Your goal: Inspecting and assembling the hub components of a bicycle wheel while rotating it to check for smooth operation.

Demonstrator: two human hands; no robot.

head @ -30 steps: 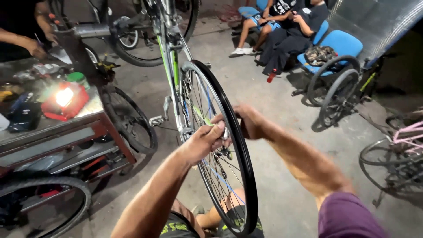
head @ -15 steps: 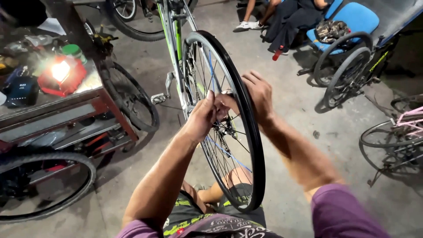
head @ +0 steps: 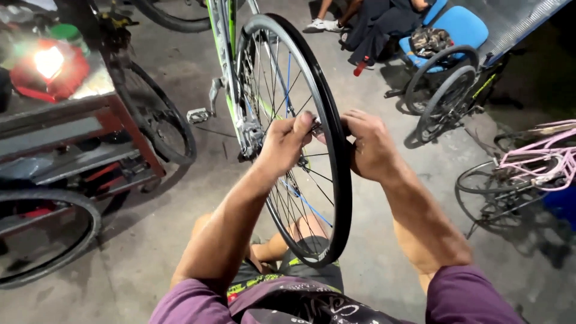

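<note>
A spoked bicycle wheel [head: 336,198] with a black rim stands upright in front of me, mounted in a green bike frame [head: 223,42]. My left hand [head: 287,143] reaches in from the left side of the wheel, its fingers pinched at the rim among the spokes. On the right side my right hand [head: 371,144] grips the same stretch of rim, thumb toward my left hand. A small dark part sits between the fingertips of both hands; I cannot tell what it is. My bent knee shows through the spokes below.
A red workbench [head: 78,126] with a bright lamp [head: 49,61] stands at the left, tyres [head: 157,114] leaning against it. A blue chair [head: 459,27] and two upright wheels [head: 444,90] are at the back right, beside a seated person [head: 375,24]. A pink bicycle [head: 528,162] is at the right.
The view has tilted down and closer. Both hands have stayed on the rim, working at the same spot, with the right hand closing more tightly around it.
</note>
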